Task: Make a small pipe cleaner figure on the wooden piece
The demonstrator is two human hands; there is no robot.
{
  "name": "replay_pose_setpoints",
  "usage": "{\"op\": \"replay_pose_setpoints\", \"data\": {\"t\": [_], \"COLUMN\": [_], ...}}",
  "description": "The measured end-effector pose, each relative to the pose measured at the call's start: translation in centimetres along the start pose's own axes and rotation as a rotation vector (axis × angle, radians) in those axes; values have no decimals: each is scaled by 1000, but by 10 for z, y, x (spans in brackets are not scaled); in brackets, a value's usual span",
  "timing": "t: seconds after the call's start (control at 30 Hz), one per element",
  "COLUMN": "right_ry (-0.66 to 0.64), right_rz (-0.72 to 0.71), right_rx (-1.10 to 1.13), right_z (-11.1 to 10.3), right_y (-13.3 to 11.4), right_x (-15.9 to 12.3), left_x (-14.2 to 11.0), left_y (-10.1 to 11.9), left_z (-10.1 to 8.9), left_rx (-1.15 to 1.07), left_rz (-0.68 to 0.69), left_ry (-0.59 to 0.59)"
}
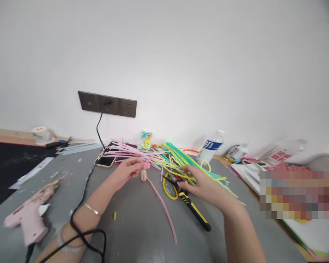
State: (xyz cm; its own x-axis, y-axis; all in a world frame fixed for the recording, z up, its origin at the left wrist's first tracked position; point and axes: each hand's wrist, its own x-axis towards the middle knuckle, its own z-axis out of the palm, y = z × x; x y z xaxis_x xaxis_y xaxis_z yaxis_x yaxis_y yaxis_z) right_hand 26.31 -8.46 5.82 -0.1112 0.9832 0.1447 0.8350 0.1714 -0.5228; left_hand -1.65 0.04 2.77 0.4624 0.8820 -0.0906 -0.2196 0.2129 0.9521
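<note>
My left hand [127, 172] is closed in a pinch on a small coiled pink pipe cleaner [147, 166]. Just below it on the table stands a small beige roll [144, 175]. From beside that roll a long pink pipe cleaner [164, 206] curves toward me. My right hand [199, 180] hovers over black-and-yellow pliers [194, 212], its thumb and fingers apart and nothing visible between them. The thumb is close to the pliers' head; whether it touches cannot be told. A yellow ring-shaped item [164, 191] lies beside the pliers' jaws.
Pink pipe cleaners [128, 150] lie over a phone [105, 160]; green and yellow ones [181, 157] lie right. A bottle [211, 148] and a small colourful figure [147, 140] stand behind. A pink glue gun [33, 217] lies left; a black cable [83, 197] crosses my left forearm.
</note>
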Motion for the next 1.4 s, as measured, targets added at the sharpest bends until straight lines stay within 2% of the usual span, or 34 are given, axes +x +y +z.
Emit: {"op": "replay_pose_setpoints", "data": {"t": [0.1,0.17,0.33,0.43,0.53,0.63,0.7,0.8,0.9,1.0,1.1,1.4], "right_ry": [2,-24,-54,11,116,223,253,206,135,96,70,21], "right_rz": [127,191,201,223,215,193,177,149,92,23,-15,-26], "right_rx": [-292,-400,-525,-667,-711,-639,-471,-149,9,65,97,73], "right_z": [8,15,30,40,46,41,34,24,22,23,25,30], "right_y": [30,38,18,5,4,10,14,11,-3,-20,-31,-29], "right_x": [-37,-51,-54,-50,-50,-51,-51,-48,-45,-42,-38,-30], "left_x": [-1,-2,-2,0,1,0,-1,-3,-5,-7,-7,-8], "left_y": [2,3,3,0,0,2,4,6,8,9,9,7], "left_z": [3,4,4,2,0,-2,-2,-2,-1,1,1,3], "left_rx": [6,15,21,20,21,20,26,45,86,123,156,167], "left_rz": [12,15,13,37,56,64,68,79,100,112,115,79], "left_ry": [2,3,26,1,-27,-31,-37,-58,-132,-214,-231,-220]}}
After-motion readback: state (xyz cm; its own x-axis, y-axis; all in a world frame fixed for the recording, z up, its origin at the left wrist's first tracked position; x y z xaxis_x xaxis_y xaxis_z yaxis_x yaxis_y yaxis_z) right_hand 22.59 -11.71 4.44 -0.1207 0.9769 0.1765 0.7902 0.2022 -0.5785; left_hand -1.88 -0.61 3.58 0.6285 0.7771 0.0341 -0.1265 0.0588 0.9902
